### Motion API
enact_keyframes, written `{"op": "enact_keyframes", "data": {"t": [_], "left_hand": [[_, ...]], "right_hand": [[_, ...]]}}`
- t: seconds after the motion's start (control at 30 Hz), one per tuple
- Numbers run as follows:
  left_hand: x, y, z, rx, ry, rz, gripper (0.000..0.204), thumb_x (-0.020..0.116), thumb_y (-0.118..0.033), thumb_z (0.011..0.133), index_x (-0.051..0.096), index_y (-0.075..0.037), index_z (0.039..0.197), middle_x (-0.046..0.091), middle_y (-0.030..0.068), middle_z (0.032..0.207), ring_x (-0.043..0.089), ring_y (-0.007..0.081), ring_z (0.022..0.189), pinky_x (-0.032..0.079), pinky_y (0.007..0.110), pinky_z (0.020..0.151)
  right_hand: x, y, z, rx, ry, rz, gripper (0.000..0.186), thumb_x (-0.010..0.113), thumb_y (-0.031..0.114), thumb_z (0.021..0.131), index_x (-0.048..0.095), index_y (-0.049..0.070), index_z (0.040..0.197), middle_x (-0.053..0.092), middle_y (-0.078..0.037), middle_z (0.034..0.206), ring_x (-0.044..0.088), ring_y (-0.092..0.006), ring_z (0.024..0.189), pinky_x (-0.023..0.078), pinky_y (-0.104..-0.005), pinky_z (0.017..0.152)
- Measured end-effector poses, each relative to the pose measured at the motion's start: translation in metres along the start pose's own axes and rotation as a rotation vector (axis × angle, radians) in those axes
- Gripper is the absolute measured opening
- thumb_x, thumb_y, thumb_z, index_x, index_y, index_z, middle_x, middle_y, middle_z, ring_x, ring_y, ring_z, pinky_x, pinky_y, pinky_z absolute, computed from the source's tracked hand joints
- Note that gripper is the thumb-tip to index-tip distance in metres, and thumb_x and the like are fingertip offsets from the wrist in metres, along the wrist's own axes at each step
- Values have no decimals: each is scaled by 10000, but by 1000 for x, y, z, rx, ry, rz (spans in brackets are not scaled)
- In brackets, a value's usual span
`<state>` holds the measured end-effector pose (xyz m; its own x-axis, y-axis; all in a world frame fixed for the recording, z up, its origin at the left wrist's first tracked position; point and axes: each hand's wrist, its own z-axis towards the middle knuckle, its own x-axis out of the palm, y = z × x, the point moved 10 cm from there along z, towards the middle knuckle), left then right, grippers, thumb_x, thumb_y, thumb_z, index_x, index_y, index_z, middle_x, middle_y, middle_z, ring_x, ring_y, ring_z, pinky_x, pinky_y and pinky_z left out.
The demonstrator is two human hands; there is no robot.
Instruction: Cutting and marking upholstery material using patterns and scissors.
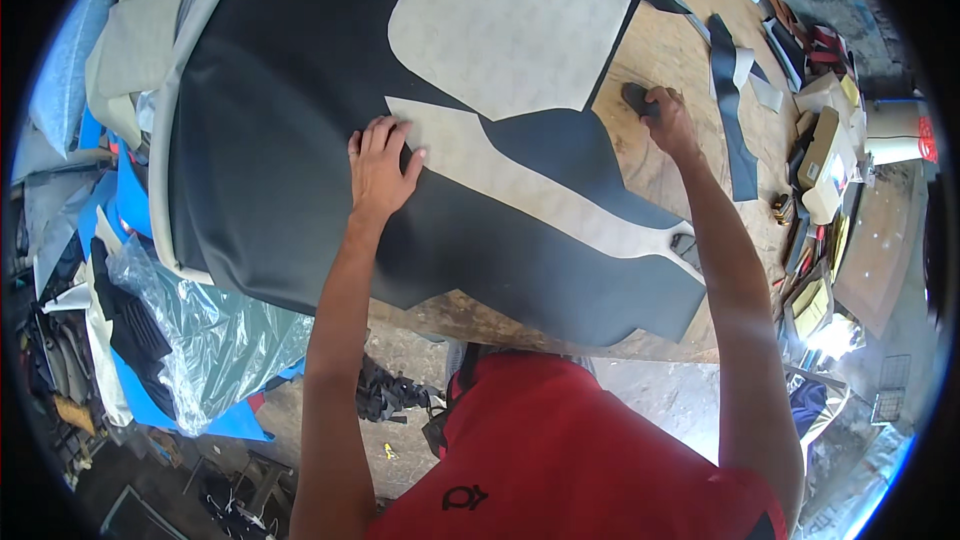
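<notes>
My left hand (382, 165) rests at the left end of a long pale pattern piece (520, 185) lying on black sheet material (290, 120). Its fingers are bent, and a dark shape shows between thumb and fingers, too hidden to name. Over bare plywood to the right, my right hand (672, 125) is closed round a small dark block (636, 97). A large rounded pale pattern piece (510, 25) lies farther back on the black sheet. Close to my right forearm, a dark object (683, 243) sits at the long pattern's narrow end, partly hidden.
The wooden tabletop (640, 50) shows at the right, with narrow black offcuts (735, 120) on it. Tools and boxes crowd the right edge, including a beige box (826, 168). Plastic-wrapped dark green material (235, 345) lies below the table's left side.
</notes>
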<state>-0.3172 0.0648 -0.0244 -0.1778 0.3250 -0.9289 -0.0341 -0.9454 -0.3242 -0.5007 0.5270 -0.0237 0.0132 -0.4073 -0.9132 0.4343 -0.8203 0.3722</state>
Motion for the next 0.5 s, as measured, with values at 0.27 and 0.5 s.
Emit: {"op": "enact_keyframes", "data": {"t": [0.27, 0.5], "left_hand": [[-15, 22, -2, 17, -21, -10, 570, 730, -359, 900, 578, -122, 1395, 510, 24, 1531, 424, 262, 1477, 283, 582, 1198], [-12, 20, 6, 8, -20, -117, 613, 712, -344, 914, 542, -96, 1448, 500, 53, 1551, 410, 285, 1497, 275, 597, 1203]], "right_hand": [[23, 214, -19, -10, -67, 182, 433, 809, 53, 770, 657, 74, 1175, 671, -126, 1153, 654, -325, 1037, 524, -415, 932], [118, 342, 22, 82, 115, 205, 437, 751, 34, 780, 633, 107, 1194, 620, -125, 1228, 579, -359, 1131, 508, -449, 959]]}}
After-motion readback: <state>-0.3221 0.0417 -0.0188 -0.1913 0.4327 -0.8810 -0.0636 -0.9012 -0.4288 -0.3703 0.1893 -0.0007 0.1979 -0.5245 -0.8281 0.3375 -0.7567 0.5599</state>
